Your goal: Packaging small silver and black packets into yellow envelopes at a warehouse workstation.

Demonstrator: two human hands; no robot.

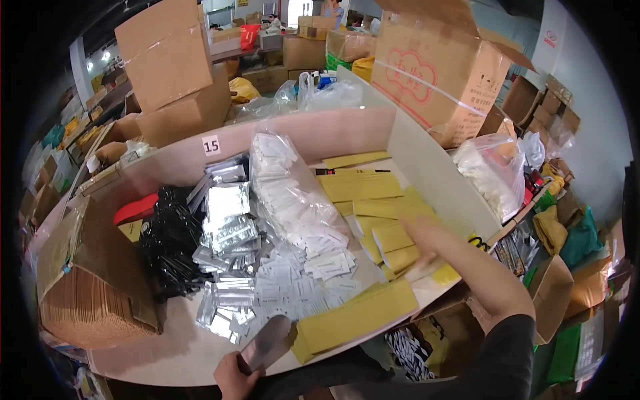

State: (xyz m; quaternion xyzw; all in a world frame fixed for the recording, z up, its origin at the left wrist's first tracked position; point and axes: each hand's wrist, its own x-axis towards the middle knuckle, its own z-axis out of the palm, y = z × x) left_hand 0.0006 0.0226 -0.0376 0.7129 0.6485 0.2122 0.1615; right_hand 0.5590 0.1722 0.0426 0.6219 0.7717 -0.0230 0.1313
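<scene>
By my view, the left hand (233, 380) pinches the lower end of a flat, shiny grey-brown oblong (267, 341) by the pale table's (177, 323) front edge; it looks light, stiff, slippery, best gripped along its sides. The right hand (425, 240) blurs over thin yellow paper slips (392, 235), likely bendable, easiest lifted by corners; its finger pose I can't tell.

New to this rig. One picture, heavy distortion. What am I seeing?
No machine here: these are a person's bare hands. The picture comes from the left of two fisheye cameras on their head, looking down, so straight edges bend. On the table lie black pouches, silver sachets, white packets and yellow sheets. The left hand holds a shiny flat item. The right hand is blurred near the yellow sheets; whether it holds anything is unclear.
</scene>
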